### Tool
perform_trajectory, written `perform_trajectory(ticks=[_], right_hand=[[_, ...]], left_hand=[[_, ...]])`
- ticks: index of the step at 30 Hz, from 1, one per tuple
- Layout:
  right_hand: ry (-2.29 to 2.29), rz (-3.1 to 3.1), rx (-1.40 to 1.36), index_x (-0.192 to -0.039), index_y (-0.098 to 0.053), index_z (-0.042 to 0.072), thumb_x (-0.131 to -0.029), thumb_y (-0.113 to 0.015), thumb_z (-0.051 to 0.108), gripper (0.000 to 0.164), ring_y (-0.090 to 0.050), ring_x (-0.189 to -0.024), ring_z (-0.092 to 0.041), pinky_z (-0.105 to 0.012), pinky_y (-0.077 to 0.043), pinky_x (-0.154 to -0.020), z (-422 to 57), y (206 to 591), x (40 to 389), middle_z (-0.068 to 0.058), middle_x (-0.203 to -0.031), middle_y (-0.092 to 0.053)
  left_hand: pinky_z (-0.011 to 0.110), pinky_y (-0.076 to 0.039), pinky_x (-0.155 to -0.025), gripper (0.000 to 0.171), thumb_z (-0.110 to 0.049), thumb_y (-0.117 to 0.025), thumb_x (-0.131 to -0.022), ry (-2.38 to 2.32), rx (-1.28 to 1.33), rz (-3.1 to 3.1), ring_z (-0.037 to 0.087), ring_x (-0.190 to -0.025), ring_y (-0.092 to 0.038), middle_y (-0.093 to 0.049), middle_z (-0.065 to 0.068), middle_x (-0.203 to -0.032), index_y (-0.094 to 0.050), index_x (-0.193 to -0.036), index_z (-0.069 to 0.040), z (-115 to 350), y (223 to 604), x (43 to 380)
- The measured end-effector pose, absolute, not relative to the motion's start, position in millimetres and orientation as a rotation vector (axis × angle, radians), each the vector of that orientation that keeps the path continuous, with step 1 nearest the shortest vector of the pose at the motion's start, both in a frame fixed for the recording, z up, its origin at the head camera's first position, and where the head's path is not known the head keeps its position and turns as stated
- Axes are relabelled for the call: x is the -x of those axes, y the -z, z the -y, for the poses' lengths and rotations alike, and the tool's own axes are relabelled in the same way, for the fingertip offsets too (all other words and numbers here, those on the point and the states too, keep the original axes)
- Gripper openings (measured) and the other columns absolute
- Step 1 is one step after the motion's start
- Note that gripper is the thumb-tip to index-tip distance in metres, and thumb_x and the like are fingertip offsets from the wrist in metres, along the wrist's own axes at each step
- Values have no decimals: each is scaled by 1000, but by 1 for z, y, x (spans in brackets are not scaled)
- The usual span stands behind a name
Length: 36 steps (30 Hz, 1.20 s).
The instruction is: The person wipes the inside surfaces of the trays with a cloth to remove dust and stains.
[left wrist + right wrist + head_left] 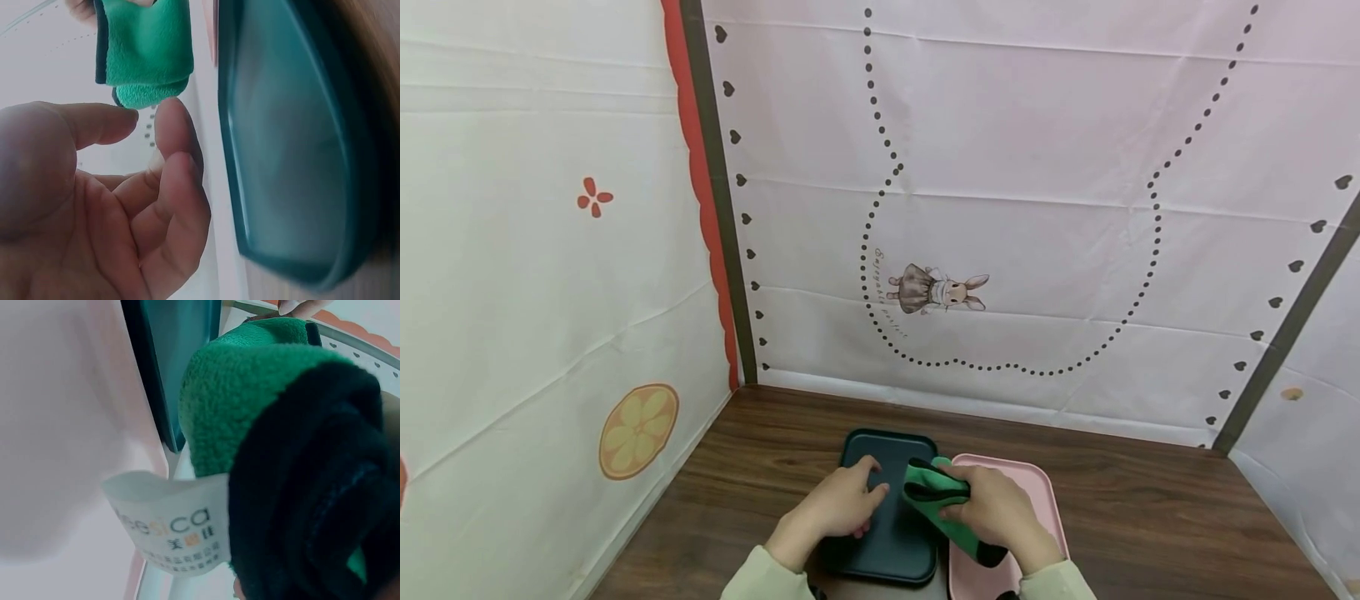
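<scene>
Green and plush, with black edging, the cloth [955, 529] is folded in layers in the right hand [1000, 504], whose grip is narrow, thumb and fingers pinching it. It hangs over the neighbouring sides of two trays: its far left end is above the dark tray [898, 550], its near right end above the pink tray [1037, 492]. A white tag [172, 525] with printed lettering sticks out from the black edging.

The left hand [842, 500] is over the left part of the dark tray, near the cloth but apart from it. Its grip is relaxed, fingers bent loosely and a gap between thumb and fingertips.

The trays lie side by side on the brown wooden tabletop [1150, 517], dark to the left, pink to the right. Pale sleeves [763, 579] cover both forearms. At the far side stands a pale sheet [1037, 125] printed with dotted lines and a rabbit [936, 289]; an orange slice [638, 432] is printed on the left.
</scene>
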State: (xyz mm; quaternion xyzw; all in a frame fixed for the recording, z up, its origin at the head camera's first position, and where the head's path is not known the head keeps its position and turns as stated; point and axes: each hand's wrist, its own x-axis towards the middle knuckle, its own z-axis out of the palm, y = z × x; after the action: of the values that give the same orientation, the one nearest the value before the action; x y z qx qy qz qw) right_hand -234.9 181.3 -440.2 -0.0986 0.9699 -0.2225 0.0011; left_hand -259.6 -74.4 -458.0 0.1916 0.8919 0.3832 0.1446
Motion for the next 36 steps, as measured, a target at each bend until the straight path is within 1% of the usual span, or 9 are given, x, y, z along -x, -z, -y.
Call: perform_trajectory(ticks=[7, 11, 17, 18, 22, 25, 30, 33, 36], right_hand=[[724, -3044, 277, -135, -71, 32, -74, -92, 37, 65, -67, -92, -15, -43, -54, -77, -195, 440, 233, -1, -121, -76], [759, -3055, 278, -134, -71, 31, -74, -92, 35, 64, -66, -91, -12, -42, -55, -79, -202, 441, 231, 1, -115, -77], [761, -3083, 273, -132, -72, 31, -73, -92, 36, 62, -69, -95, -14, -44, -56, -84, -211, 439, 228, 2, -111, -78], [756, -3085, 259, -132, -72, 32, -73, -92, 37, 63, -69, -96, -15, -45, -56, -84, -213, 439, 228, 2, -111, -78], [749, -3073, 186, -133, -71, 38, -73, -92, 39, 63, -68, -97, -15, -48, -56, -76, -218, 437, 226, 3, -116, -77], [761, -3066, 159, -133, -70, 41, -73, -92, 38, 64, -66, -96, -14, -48, -54, -71, -223, 437, 226, 3, -119, -76], [778, -3058, 120, -134, -69, 43, -72, -93, 39, 66, -66, -96, -16, -50, -54, -72, -231, 440, 225, 1, -123, -75], [776, -3050, 86, -134, -69, 43, -72, -92, 41, 66, -67, -94, -18, -51, -53, -71, -236, 440, 223, 0, -123, -75], [773, -3051, 57, -132, -69, 43, -72, -92, 43, 64, -66, -88, -18, -48, -51, -69, -241, 439, 222, 0, -117, -76]], left_hand=[[34, -44, -49, 49, -31, -56, -108, -1147, -562, -2541, 20, -51, -62, -64, 1, -59, -49, -145, 1, 57, 461, 257], [34, -45, -49, 49, -32, -57, -107, -1171, -572, -2530, 21, -52, -63, -65, 1, -61, -50, -145, -1, 48, 462, 256], [33, -48, -52, 50, -31, -59, -106, -1201, -572, -2482, 21, -57, -65, -67, 2, -65, -50, -146, -2, 31, 462, 254], [33, -48, -53, 50, -31, -59, -106, -1203, -575, -2474, 21, -57, -65, -67, 2, -66, -50, -146, -2, 28, 462, 253], [31, -46, -53, 51, -30, -61, -105, -1212, -592, -2441, 20, -57, -64, -69, 4, -69, -50, -147, -4, 16, 463, 251], [31, -45, -52, 52, -29, -62, -104, -1223, -593, -2410, 20, -57, -64, -70, 7, -72, -49, -149, -5, 8, 464, 249], [31, -44, -51, 54, -26, -62, -104, -1230, -579, -2367, 20, -57, -64, -70, 9, -77, -47, -152, -7, -3, 467, 247], [30, -44, -51, 55, -23, -62, -103, -1236, -586, -2366, 18, -55, -63, -70, 10, -76, -47, -153, -5, -9, 469, 246], [28, -42, -49, 56, -22, -63, -103, -1232, -605, -2384, 17, -53, -61, -69, 7, -70, -46, -152, -1, -15, 472, 244]])
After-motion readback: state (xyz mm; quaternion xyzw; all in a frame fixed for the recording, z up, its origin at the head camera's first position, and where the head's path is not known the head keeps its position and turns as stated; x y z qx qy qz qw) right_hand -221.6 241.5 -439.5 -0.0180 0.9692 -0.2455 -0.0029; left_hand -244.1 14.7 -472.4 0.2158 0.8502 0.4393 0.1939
